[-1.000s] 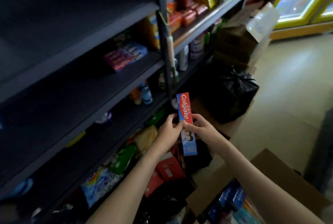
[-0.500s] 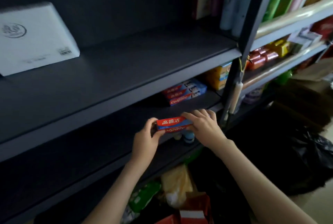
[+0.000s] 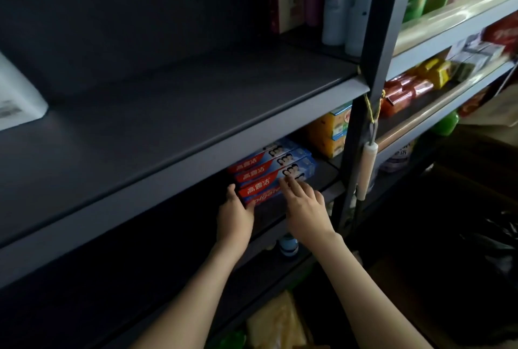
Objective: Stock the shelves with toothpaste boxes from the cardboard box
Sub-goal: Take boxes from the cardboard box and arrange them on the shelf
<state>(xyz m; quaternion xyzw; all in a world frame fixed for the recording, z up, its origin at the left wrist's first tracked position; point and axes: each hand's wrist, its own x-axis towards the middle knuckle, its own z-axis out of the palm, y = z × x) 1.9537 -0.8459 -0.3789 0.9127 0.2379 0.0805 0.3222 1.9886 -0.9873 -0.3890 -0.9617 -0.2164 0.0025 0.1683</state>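
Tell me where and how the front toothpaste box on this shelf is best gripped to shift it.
Probably by its two short ends, reaching in from the aisle. The front toothpaste box lies flat, lengthwise, its back against the other boxes and the upper shelf close overhead, leaving ends and front face free.

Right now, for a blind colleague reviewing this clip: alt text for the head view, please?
Two hands press a toothpaste box against other boxes on a dark shelf, the left hand at its left end, the right hand's fingers on top.
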